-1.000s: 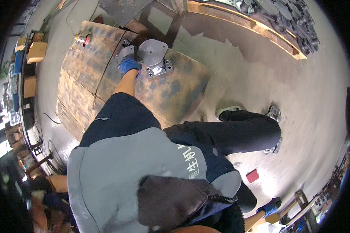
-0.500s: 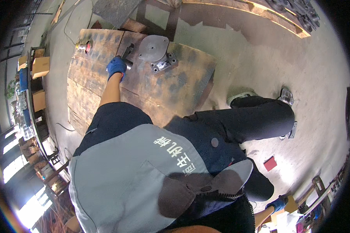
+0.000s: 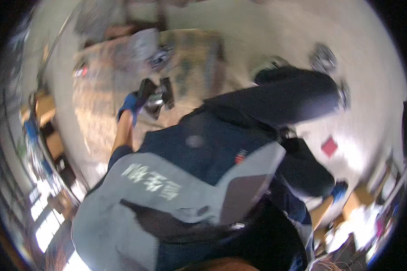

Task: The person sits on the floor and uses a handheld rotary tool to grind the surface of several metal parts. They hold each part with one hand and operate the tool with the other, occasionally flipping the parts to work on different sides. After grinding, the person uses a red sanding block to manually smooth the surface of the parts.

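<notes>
My left hand (image 3: 129,105), in a blue glove, is closed on a dark metal part (image 3: 156,98) with a shiny rounded middle and flat dark ends. Motion blur hides its exact shape. The part is held over the near portion of a worn wooden board (image 3: 95,113). Beyond it on the board are a round grey metal plate (image 3: 144,44) and a bolted metal block (image 3: 160,58). Out at the lower right is my right hand (image 3: 339,191), also blue-gloved, beside a cardboard box (image 3: 359,201); its fingers are too smeared to read.
A small red-tipped object (image 3: 80,72) lies at the board's left side. Metal pieces (image 3: 323,58) rest on the floor beyond my knee, and a red square (image 3: 329,146) lies nearer. Shelving with cardboard boxes (image 3: 45,108) runs along the left.
My left hand has lifted the dark metal part off the board and brought it nearer my body. The view has shifted, and my right hand appears higher in it.
</notes>
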A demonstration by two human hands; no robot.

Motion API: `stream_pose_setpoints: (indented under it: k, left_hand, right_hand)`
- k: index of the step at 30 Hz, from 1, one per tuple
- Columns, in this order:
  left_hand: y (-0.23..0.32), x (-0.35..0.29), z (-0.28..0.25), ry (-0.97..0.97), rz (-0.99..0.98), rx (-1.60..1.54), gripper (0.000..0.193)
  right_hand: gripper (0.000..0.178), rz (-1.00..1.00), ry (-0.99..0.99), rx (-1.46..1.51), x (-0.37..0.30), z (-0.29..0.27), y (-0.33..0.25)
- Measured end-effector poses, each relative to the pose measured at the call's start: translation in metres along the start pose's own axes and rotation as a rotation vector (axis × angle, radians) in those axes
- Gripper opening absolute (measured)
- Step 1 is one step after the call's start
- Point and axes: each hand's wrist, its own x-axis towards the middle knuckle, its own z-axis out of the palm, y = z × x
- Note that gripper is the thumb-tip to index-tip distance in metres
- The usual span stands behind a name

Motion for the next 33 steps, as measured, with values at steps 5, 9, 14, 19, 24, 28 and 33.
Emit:
stream_pose_setpoints:
  k: [5, 9, 14, 19, 24, 28, 33]
  left_hand:
    - [0.102, -0.042, 0.023, -0.018, 0.282, 0.545, 0.038]
    - [0.220, -0.049, 0.070, -0.040, 0.590, 0.803, 0.035]
    - [0.341, -0.020, 0.148, -0.041, 0.931, 0.860, 0.031]
    - [0.450, -0.073, 0.277, -0.215, 1.065, 0.804, 0.031]
    - [0.490, -0.061, 0.428, -0.677, 1.049, 0.703, 0.034]
    - [0.491, -0.079, 0.551, -0.912, 0.873, 0.761, 0.036]
    - [0.464, -0.118, 0.638, -1.070, 0.627, 0.874, 0.042]
  right_hand:
    - [0.024, 0.131, 0.035, 0.206, -0.041, 0.047, -0.022]
    - [0.023, 0.327, 0.077, 0.469, -0.088, 0.073, -0.014]
    - [0.021, 0.563, 0.072, 0.810, -0.151, 0.130, -0.020]
    - [0.019, 0.733, 0.123, 1.008, -0.202, 0.161, -0.044]
    - [0.017, 0.842, 0.164, 1.098, -0.221, 0.186, -0.057]
    - [0.018, 0.791, 0.157, 1.006, -0.216, 0.198, -0.067]
    - [0.019, 0.834, 0.196, 1.038, -0.212, 0.214, -0.062]
